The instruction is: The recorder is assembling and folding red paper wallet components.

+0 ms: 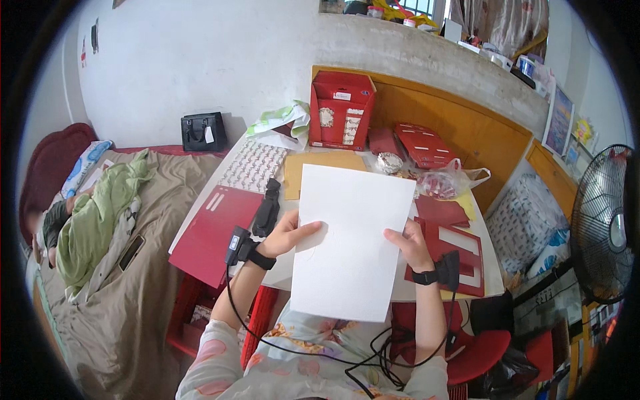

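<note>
A blank white sheet (357, 267), stiff like card, is held up between my two hands above the front of the table. My left hand (291, 233) grips its left edge, thumb on the face towards me, fingers hidden behind. On the opposite edge my right hand (409, 245) pinches it the same way. Left of the sheet lies a flat dark red card piece (217, 230) with slots. To its right is a dark red card piece with cut-out windows (467, 243). Behind the sheet lies a tan board (325, 162), partly covered by it.
Farther back stand a red box (341, 110), a stack of red cartons (430, 143) and a clear plastic bag (450, 181). A patterned sheet (253, 167) lies at the far left. Black cables (373, 360) hang by my lap. A fan (603, 220) stands right; a person lies on the bed (133, 287).
</note>
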`<action>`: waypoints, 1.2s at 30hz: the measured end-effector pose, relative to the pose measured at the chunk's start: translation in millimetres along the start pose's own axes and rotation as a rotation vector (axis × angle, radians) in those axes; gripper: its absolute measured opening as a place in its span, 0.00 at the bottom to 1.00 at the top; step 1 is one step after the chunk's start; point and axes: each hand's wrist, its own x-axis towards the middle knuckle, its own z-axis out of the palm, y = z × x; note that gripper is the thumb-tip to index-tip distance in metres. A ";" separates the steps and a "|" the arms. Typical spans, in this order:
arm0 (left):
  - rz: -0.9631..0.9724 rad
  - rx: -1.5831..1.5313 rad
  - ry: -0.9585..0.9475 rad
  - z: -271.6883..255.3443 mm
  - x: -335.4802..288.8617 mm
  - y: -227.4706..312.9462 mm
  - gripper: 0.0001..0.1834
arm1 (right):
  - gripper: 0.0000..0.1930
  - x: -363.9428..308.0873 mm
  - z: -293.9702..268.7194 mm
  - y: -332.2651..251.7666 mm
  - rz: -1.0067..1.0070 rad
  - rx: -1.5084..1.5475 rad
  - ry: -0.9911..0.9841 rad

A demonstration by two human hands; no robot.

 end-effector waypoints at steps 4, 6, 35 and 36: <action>-0.093 -0.251 -0.065 -4.4 -7.2 -11.1 0.12 | 0.10 -13.7 -7.1 10.0 0.183 0.166 -0.061; -0.168 -0.327 -0.216 -11.9 -8.7 -17.6 0.13 | 0.10 -16.8 -9.9 8.5 0.125 0.199 -0.176; -0.451 0.133 -0.908 29.4 8.1 -32.7 0.22 | 0.09 -24.5 26.7 27.5 0.326 -0.074 -0.399; -0.445 0.144 -0.811 38.1 4.7 -24.0 0.23 | 0.09 -25.4 28.7 26.9 0.303 -0.081 -0.381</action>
